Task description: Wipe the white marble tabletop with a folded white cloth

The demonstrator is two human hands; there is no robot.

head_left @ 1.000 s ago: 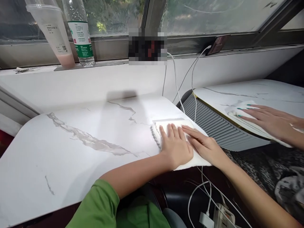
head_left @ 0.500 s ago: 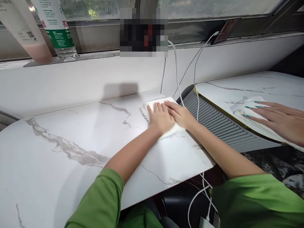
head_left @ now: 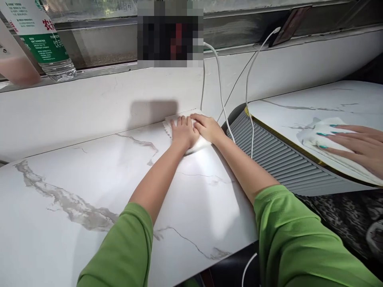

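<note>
A white cloth (head_left: 201,146) lies on the marble-patterned table (head_left: 98,175), near its far right corner by the wall. My left hand (head_left: 184,132) presses flat on the cloth with fingers spread. Beside it, my right hand (head_left: 208,126) also rests on the cloth, its fingers stretched out and its fingertips against my left hand's edge. Both hands are open, palms down, and they cover the middle of the cloth.
On the second table (head_left: 278,109) to the right, another person's hand (head_left: 356,145) presses a white cloth (head_left: 309,133). White cables (head_left: 221,83) hang along the wall. A water bottle (head_left: 44,46) and a pinkish container (head_left: 18,67) stand on the window ledge at left.
Both my hands have slid the cloth away from me and slightly left, toward the wall. My view has shifted a little. The other person's hand stays on its cloth.
</note>
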